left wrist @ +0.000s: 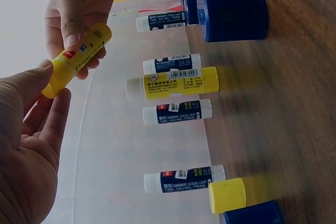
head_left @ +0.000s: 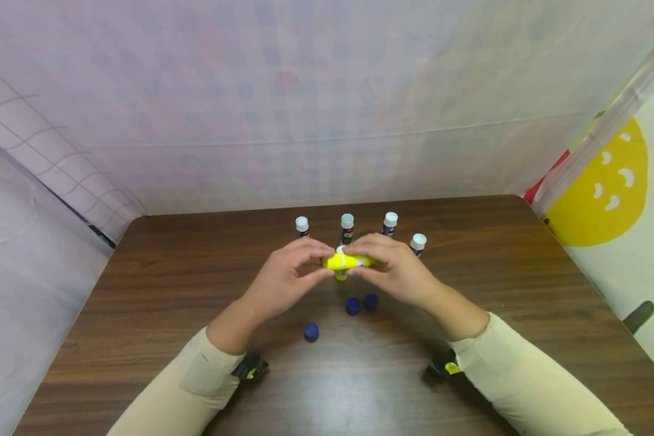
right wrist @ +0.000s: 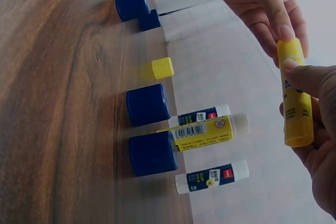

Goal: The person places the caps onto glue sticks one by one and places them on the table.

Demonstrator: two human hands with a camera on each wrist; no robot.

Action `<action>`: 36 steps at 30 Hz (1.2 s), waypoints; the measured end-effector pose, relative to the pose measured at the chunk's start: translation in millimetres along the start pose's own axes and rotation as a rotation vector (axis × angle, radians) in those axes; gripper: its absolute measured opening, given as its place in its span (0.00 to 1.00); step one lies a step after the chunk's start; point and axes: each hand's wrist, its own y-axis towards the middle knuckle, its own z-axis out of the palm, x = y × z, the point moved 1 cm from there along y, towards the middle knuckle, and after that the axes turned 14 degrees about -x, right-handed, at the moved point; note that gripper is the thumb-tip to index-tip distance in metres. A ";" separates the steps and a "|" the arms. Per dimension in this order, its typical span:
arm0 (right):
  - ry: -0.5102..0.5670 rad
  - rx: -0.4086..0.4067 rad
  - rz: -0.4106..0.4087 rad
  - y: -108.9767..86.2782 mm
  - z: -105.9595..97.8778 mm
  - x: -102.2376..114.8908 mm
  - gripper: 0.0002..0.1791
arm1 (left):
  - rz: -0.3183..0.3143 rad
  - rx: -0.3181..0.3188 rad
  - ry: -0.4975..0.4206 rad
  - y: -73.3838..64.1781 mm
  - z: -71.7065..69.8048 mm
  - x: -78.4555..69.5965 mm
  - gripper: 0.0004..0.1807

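Observation:
In the head view both hands meet over the middle of the table, holding a yellow glue stick (head_left: 347, 261) sideways. My left hand (head_left: 283, 275) pinches its cap end between thumb and fingertips. The thumb and fingers of my right hand (head_left: 400, 269) grip the labelled body (right wrist: 297, 98). The cap is on this stick. Behind the hands another yellow glue stick (left wrist: 173, 83) stands upright with a white top and no cap. Around it are several upright navy-labelled glue sticks (left wrist: 178, 113), also white-topped; in the head view the hands hide parts of some.
Blue caps (head_left: 311, 332) lie on the brown wooden table (head_left: 196, 290) nearer the person, two of them (head_left: 352, 306) close together. A small yellow cap (right wrist: 163, 68) sits among them in the right wrist view. A pale curtain (head_left: 305, 121) hangs behind the table's far edge.

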 end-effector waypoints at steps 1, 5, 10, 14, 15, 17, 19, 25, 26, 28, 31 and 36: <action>-0.001 0.001 -0.004 -0.1 0.0 0.1 0.21 | -0.003 -0.003 0.002 -0.1 0.2 -0.3 0.17; -0.009 0.002 -0.022 -0.2 -0.2 0.8 0.21 | -0.018 -0.015 0.006 -0.6 0.6 -1.4 0.17; -0.030 -0.027 -0.065 -0.4 -0.7 2.3 0.22 | -0.051 -0.042 0.002 -1.2 1.4 -4.0 0.18; -0.043 -0.054 -0.084 -0.7 -0.5 3.9 0.22 | -0.096 -0.058 0.004 -2.0 2.9 -6.3 0.17; -0.044 -0.058 -0.084 -0.7 -0.5 4.3 0.22 | -0.104 -0.060 0.005 -2.3 3.2 -6.6 0.17; -0.045 -0.061 -0.083 -0.9 -0.3 4.6 0.22 | -0.115 -0.066 0.001 -2.4 3.5 -7.9 0.16; -0.049 -0.061 -0.082 -0.9 -0.2 4.7 0.22 | -0.119 -0.071 -0.006 -2.4 4.1 -8.4 0.16; -0.072 -0.054 -0.086 -0.3 -0.4 4.3 0.22 | -0.131 -0.071 -0.008 -2.5 6.0 -8.8 0.16; -0.074 -0.052 -0.087 -0.2 -0.4 4.2 0.22 | -0.133 -0.069 -0.006 -2.6 6.3 -8.7 0.16; -0.076 -0.045 -0.089 0.0 -0.5 3.8 0.22 | -0.135 -0.069 -0.004 -2.8 6.4 -8.8 0.16; -0.079 -0.036 -0.092 0.4 -1.0 3.6 0.22 | -0.131 -0.068 0.003 -2.7 6.4 -9.3 0.16; -0.093 -0.028 -0.108 1.1 -2.4 3.0 0.22 | -0.110 -0.069 0.014 -2.8 6.8 -10.1 0.16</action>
